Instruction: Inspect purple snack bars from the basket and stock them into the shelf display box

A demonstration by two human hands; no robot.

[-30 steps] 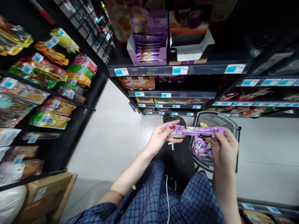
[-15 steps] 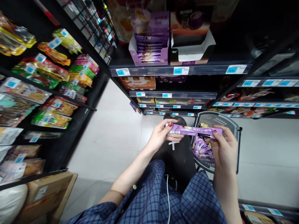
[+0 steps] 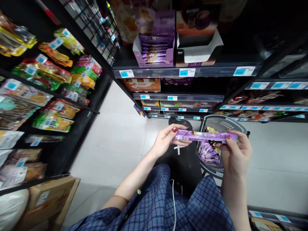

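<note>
A long, thin purple stick packet (image 3: 204,136) stretches level between my two hands, above my lap. My left hand (image 3: 166,138) pinches its left end, thumb on top near a printed barcode. At the other end my right hand (image 3: 235,149) grips it between thumb and fingers. Below and behind the packet stands a grey basket (image 3: 225,122), partly covered by my right hand. Several purple sachets (image 3: 207,152) and some yellow-and-black ones lie inside. On the shelf ahead, a purple display box (image 3: 154,61) holds a stack of similar stick packets.
Beside that box sits a black-and-white carton (image 3: 199,54) with a cut-out front. Price tags line the shelf edge (image 3: 156,73). Bagged snacks (image 3: 53,123) fill the rack on the left, above a cardboard box (image 3: 48,199). Pale floor tiles (image 3: 115,138) lie between the racks.
My right hand shifts slightly left, then back out to the right with its end of the packet. My left hand barely moves. Both keep hold of the packet.
</note>
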